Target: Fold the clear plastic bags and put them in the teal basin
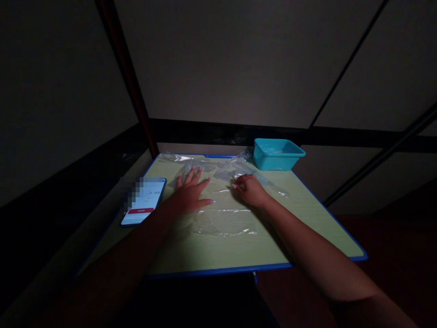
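The left hand [191, 191] is lying palm down over the clear plastic [223, 222], its fingers fanning wide and pointing toward the far edge of the table [218, 255]. The thumb is reaching out sideways, toward the right hand [251, 189]. The grip is standing fully open: nothing is being pinched, and the fingers are touching or almost touching the film beneath them.

The right hand is hovering or resting low over the plastic, a little apart from the left. Its fingers are curling inward, and the thumb is bending toward the index finger. The grip is looking partly closed, but whether the fingertips are pinching the film is impossible to tell.

The plastic is spreading across the middle of the table. Its near part is lying fairly flat in front of the hands, while its far part is wrinkling around and beyond them, reaching close to the tub [277, 159]. The tub is standing upright at the far right corner. The phone [145, 200] is lying with its screen lit at the left edge, beside the left forearm.
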Demonstrator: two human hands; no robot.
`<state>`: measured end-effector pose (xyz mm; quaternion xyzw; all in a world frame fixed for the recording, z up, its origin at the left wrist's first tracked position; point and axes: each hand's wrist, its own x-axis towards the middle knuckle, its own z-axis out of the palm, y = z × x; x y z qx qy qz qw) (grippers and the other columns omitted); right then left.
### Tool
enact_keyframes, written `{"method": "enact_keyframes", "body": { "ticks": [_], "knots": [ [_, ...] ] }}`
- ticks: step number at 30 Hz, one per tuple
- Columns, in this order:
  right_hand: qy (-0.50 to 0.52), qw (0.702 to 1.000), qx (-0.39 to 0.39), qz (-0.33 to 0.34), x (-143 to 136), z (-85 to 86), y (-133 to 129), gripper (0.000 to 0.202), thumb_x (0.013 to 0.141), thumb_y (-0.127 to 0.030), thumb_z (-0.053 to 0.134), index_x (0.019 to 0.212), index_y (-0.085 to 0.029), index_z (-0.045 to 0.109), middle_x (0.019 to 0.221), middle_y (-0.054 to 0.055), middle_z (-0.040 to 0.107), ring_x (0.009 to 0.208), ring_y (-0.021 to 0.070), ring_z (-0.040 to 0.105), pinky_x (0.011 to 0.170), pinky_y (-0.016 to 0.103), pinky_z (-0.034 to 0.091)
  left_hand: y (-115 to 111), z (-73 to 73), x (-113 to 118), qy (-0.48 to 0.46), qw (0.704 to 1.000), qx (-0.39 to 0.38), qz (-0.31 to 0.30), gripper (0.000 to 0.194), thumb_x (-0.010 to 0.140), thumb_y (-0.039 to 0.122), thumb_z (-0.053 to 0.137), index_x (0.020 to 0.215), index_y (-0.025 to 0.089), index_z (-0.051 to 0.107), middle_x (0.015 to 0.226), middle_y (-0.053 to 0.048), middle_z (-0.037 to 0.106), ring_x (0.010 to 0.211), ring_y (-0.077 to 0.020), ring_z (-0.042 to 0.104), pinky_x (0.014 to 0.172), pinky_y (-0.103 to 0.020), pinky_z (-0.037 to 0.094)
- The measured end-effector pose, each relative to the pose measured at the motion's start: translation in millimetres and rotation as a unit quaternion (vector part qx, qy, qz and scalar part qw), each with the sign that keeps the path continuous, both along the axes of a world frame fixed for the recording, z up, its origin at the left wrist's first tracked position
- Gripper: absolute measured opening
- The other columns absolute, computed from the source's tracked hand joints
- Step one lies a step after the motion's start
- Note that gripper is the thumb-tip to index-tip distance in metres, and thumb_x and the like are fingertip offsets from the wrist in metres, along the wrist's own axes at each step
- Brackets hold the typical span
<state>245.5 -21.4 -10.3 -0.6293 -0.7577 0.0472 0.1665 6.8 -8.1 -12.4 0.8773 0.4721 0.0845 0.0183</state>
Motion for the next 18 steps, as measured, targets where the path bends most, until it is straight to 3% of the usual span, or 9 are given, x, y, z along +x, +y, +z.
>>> {"method": "enact_keyframes", "body": {
  "ticks": [4,12,18],
  "knots": [
    [-0.022,0.999,-0.015,-0.041,-5.4,-5.3,1.7,0.022,0.080,-0.037,0.058,0.088,-0.017,0.062,0.095,0.011,0.061,0.093,0.0239,0.050,0.072,0.030,0.036,-1.5,-3.1,2.3,0.019,1.000,-0.011,0.012,0.082,0.072,0.061,0.058,0.140,0.026,0.031,0.152,-0.015,0.006,0.138,-0.0379,-0.003,0.100,-0.067,0.005],
    [0.027,0.998,-0.048,-0.006,-13.4,0.8,-7.0,0.026,0.078,-0.044,0.058,0.079,-0.018,0.057,0.080,0.005,0.062,0.076,0.0165,0.051,0.061,0.025,0.031,-7.5,3.4,5.4,0.018,0.998,-0.063,-0.011,0.101,0.061,0.065,0.064,0.143,0.025,0.023,0.151,-0.016,0.002,0.137,-0.0377,-0.005,0.101,-0.066,0.005],
    [0.044,0.995,-0.091,0.019,-10.2,1.6,-6.0,0.030,0.075,-0.046,0.062,0.084,-0.018,0.060,0.074,0.002,0.062,0.066,0.0128,0.051,0.057,0.023,0.030,-6.6,3.3,6.9,-0.014,0.999,-0.029,0.002,0.071,0.077,0.058,0.051,0.138,0.024,0.037,0.151,-0.013,0.015,0.139,-0.0343,0.003,0.103,-0.064,0.007]
  ]
}}
